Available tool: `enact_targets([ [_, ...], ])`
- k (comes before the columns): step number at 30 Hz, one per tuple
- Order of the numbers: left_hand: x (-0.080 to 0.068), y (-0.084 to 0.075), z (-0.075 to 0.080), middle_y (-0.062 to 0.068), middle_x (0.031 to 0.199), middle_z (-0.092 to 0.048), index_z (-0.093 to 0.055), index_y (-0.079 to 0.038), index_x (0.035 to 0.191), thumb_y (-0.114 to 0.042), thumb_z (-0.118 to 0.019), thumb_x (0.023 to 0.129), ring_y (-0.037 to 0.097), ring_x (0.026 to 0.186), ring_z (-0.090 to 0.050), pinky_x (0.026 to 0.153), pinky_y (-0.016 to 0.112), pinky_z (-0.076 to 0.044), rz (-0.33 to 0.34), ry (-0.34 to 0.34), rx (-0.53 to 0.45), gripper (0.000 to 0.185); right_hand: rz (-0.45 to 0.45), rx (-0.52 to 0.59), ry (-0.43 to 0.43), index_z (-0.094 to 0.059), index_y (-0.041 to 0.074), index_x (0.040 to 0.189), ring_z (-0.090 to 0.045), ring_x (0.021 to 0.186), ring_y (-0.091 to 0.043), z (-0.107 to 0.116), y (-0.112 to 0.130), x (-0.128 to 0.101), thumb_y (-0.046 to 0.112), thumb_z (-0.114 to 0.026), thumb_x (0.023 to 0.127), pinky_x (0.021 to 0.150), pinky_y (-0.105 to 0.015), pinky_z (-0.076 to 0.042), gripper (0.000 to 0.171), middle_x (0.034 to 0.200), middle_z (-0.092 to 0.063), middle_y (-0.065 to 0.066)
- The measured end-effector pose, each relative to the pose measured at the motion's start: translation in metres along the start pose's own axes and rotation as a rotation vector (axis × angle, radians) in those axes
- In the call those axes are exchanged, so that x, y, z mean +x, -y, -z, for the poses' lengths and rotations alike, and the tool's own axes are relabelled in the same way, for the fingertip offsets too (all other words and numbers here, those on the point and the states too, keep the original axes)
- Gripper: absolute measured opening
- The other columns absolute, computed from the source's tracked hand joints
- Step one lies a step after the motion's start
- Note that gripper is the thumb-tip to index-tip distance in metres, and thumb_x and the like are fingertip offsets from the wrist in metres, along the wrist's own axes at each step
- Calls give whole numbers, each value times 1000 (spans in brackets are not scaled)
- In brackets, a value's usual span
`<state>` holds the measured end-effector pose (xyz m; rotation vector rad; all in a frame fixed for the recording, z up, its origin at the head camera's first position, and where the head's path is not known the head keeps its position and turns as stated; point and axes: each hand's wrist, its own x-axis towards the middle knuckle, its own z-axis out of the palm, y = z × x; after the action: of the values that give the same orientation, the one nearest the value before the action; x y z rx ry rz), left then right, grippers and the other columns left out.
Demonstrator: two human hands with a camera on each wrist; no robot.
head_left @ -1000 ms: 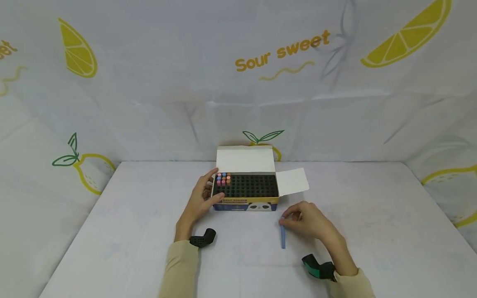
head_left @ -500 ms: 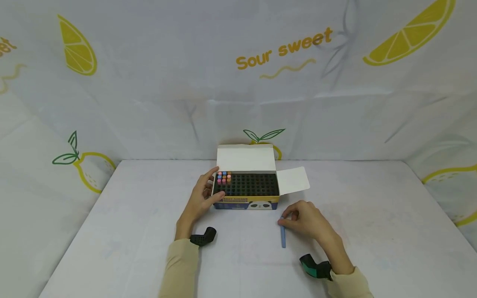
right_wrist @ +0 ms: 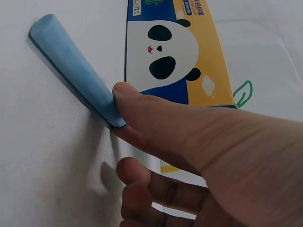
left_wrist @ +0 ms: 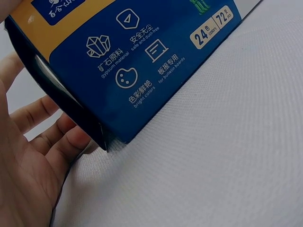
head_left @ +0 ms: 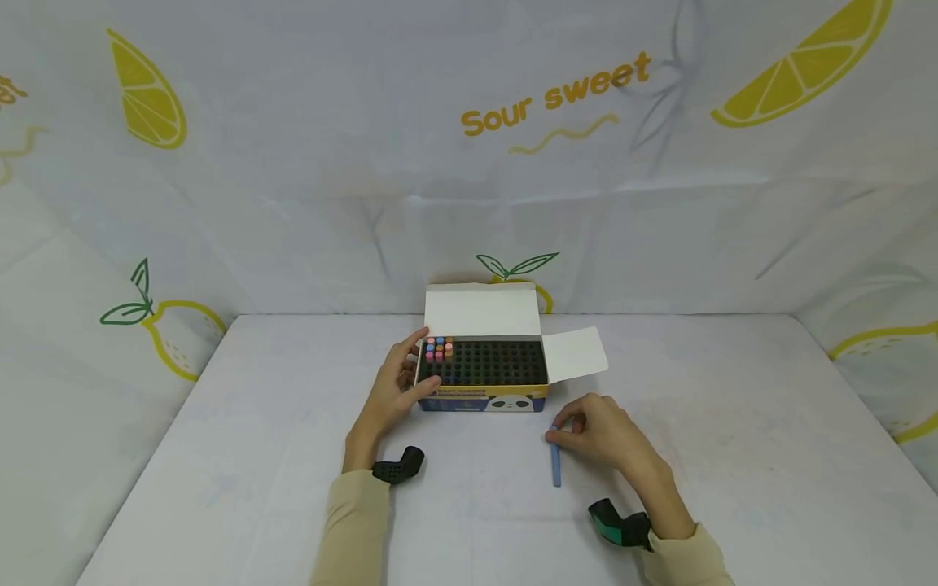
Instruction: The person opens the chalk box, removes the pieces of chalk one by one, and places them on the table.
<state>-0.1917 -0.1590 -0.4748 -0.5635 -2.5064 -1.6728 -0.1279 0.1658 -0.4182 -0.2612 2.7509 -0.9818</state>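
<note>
Between thumb and forefinger my right hand (head_left: 604, 435) pinches one end of a blue chalk stick (right_wrist: 73, 66). In the head view the chalk points toward me, just in front of the box's right corner. My left hand (head_left: 392, 391) grips the left end of the chalk box (left_wrist: 132, 61), its thumb on the front edge and the other fingers along the side. The box stands with its lid raised, showing a black holder (head_left: 498, 362) full of round holes. Several chalks (head_left: 440, 349) in pink, blue and brown fill the back left corner of the holder.
A white side flap (head_left: 575, 355) sticks out from the box's right end, and the white lid (head_left: 482, 311) stands up behind. The white cloth-covered table (head_left: 256, 456) reaches back to a lemon-printed cloth (head_left: 330, 163).
My right hand has shifted very slightly to the left with the blue chalk in its pinch. The left hand and the box hold their place.
</note>
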Motion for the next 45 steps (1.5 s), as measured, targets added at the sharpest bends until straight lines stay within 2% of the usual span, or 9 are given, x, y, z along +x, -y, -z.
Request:
enact_targets([
  [11, -1, -1, 0, 19, 127, -48, -38, -25, 159, -32, -71, 92, 22, 90, -50, 74, 25, -47, 0, -1, -8, 75, -9, -10, -19, -80, 7, 87, -46, 61, -12, 1, 6, -1, 18, -84, 83, 55, -23, -35, 12, 65, -56, 1],
  [19, -1, 1, 0, 19, 128, -48, -38, -23, 159, -33, -71, 92, 22, 89, -50, 73, 25, -47, -7, -1, -17, 76, 161, 89, -6, -81, 6, 89, -48, 61, -6, -3, 9, 3, 19, -81, 86, 55, -22, -42, 13, 67, -59, 3],
  [25, -1, 0, 0, 19, 130, -47, -38, -23, 159, -32, -71, 92, 22, 90, -52, 73, 25, -48, -11, 1, -13, 75, 282, 242, 1, -80, 7, 94, -47, 59, -1, -17, 19, 6, 17, -79, 89, 54, -21, -43, 11, 69, -59, 2],
  [30, -1, 1, 1, 19, 130, -47, -38, -23, 159, -32, -71, 92, 22, 90, -51, 73, 26, -47, -13, -1, -4, 75, 387, 378, -67, -80, 7, 98, -49, 62, -1, -34, 36, 9, 14, -78, 90, 56, -20, -46, 10, 73, -59, 0],
  [36, 1, 0, 0, 18, 130, -47, -38, -25, 159, -34, -71, 92, 22, 94, -51, 74, 25, -48, -13, -4, -7, 75, 496, 458, -196, -80, 6, 99, -52, 68, -3, -36, 61, 20, 8, -76, 91, 61, -21, -50, 9, 75, -62, -3],
  [39, 2, 1, -1, 18, 130, -47, -38, -24, 159, -34, -71, 92, 22, 94, -52, 74, 25, -49, -17, -5, -13, 75, 499, 460, -248, -80, 5, 100, -53, 67, -4, -35, 74, 32, 9, -77, 90, 61, -21, -49, 10, 74, -61, -5],
  [45, 1, 1, -1, 19, 131, -46, -38, -23, 159, -36, -72, 92, 22, 94, -54, 74, 24, -50, -10, 0, -39, 76, 450, 423, -285, -80, 5, 101, -52, 64, -6, -35, 90, 57, 14, -76, 92, 58, -20, -45, 13, 74, -63, -7],
])
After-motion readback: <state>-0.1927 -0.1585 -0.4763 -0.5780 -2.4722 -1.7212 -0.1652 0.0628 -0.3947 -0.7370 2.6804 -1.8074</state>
